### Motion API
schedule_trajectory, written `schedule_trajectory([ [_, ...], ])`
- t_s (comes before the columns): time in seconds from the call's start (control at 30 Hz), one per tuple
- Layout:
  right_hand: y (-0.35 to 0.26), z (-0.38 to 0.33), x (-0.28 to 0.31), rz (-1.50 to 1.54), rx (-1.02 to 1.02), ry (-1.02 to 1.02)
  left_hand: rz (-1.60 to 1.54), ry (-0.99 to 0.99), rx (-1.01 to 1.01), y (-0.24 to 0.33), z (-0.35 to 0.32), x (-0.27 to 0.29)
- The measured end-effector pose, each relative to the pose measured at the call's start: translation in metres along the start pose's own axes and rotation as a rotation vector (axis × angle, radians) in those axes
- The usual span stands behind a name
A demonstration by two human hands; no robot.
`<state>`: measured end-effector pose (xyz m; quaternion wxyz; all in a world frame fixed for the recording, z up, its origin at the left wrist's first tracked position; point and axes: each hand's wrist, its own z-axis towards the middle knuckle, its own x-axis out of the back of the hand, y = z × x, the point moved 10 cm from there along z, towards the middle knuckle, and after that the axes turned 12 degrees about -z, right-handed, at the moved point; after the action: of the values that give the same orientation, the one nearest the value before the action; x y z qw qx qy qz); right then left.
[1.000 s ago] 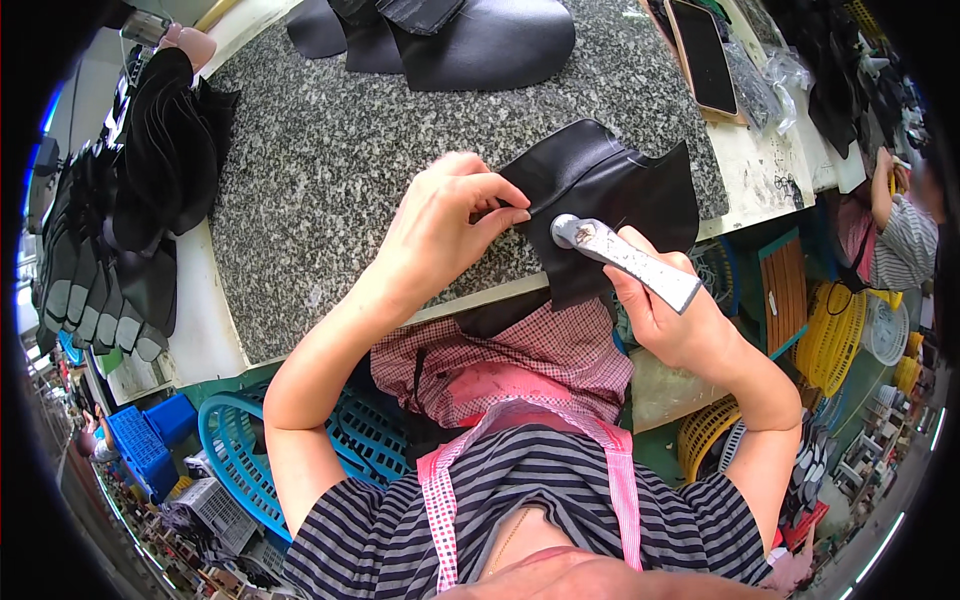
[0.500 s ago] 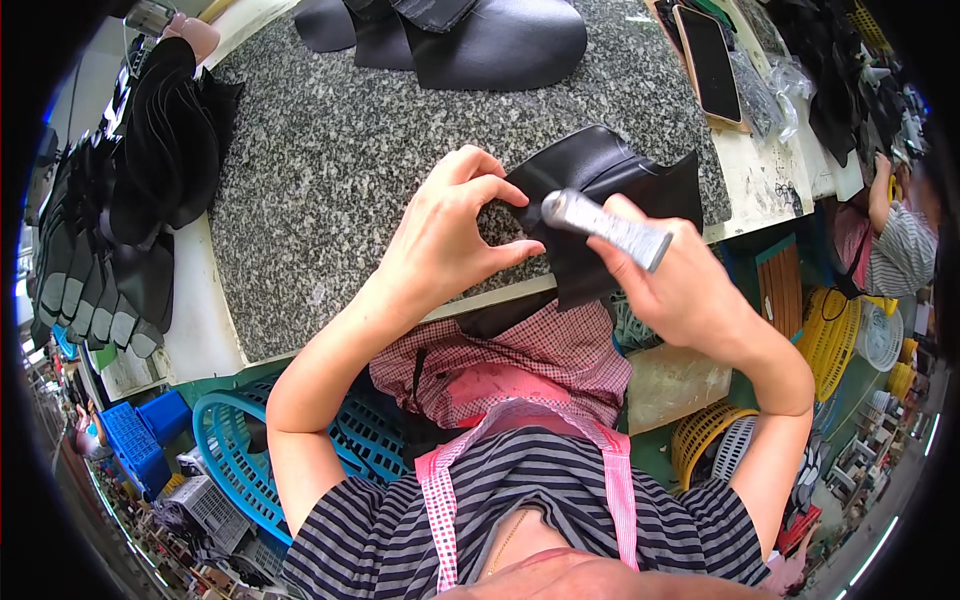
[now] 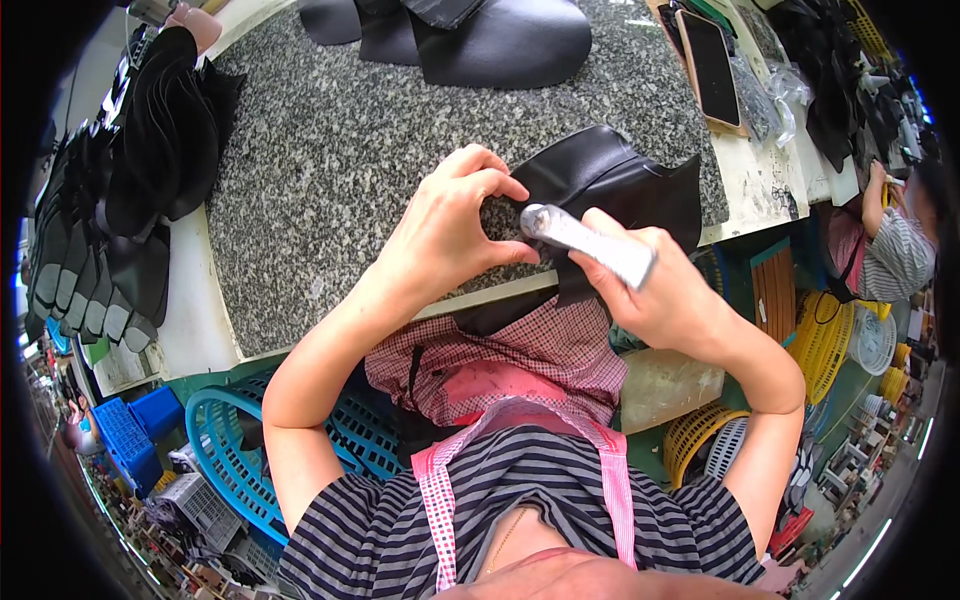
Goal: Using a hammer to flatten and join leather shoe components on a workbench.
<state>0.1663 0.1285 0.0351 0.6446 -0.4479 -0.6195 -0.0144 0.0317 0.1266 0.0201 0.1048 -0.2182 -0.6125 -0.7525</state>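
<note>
A black leather piece (image 3: pixel 640 190) with a seam lies on the right front part of the speckled stone slab (image 3: pixel 310 170), its lower edge hanging past the front. My right hand (image 3: pixel 655 285) is closed round a silver metal hammer (image 3: pixel 590 242), whose round end is over the leather's left edge, close to my left fingertips. My left hand (image 3: pixel 455 220) rests beside that edge, thumb and forefinger spread in a curve. Its forefinger tip touches the leather, and the thumb tip lies near its lower left side. Whether the hammer touches the leather I cannot tell.
More black leather pieces (image 3: pixel 505 45) lie at the slab's far edge. Stacked black pieces (image 3: pixel 165 140) stand at the left. A phone (image 3: pixel 708 68) lies at the far right. Below the table are a blue basket (image 3: pixel 215 450) and yellow baskets (image 3: pixel 690 440). Another person (image 3: pixel 895 240) sits at the right.
My right hand has brought the hammer a little left and nearer to me, its head closer to the gap between my left thumb and forefinger. The left hand stays nearly still.
</note>
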Motion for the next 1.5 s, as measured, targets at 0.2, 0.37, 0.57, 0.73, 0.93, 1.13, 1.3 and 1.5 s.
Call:
schedule_trajectory([
  [0.2,-0.018,-0.013,0.030,-0.040,0.156,0.269,0.011,-0.012,0.001,0.006,0.004,0.000],
  [0.37,0.035,-0.027,0.043,0.269,-0.079,0.396,0.100,0.047,0.012,0.003,0.003,-0.002],
  [0.57,0.107,-0.072,0.060,0.271,-0.508,0.760,0.372,0.129,0.125,0.022,0.023,-0.007],
  [0.73,0.134,-0.067,0.010,0.514,-0.641,0.645,0.128,-0.114,0.326,0.000,0.056,-0.031],
  [0.93,0.123,-0.057,0.007,0.547,-0.539,0.621,-0.059,0.031,0.307,-0.011,0.029,-0.023],
  [1.13,0.076,-0.035,-0.008,0.487,-0.269,0.628,-1.281,0.179,0.820,-0.032,-0.044,-0.041],
  [1.3,0.034,-0.017,-0.024,0.417,-0.140,0.511,-1.462,0.390,0.971,-0.038,-0.099,-0.031],
  [1.5,-0.014,-0.006,-0.030,0.330,0.029,0.456,-1.738,0.641,0.981,-0.035,-0.153,-0.024],
])
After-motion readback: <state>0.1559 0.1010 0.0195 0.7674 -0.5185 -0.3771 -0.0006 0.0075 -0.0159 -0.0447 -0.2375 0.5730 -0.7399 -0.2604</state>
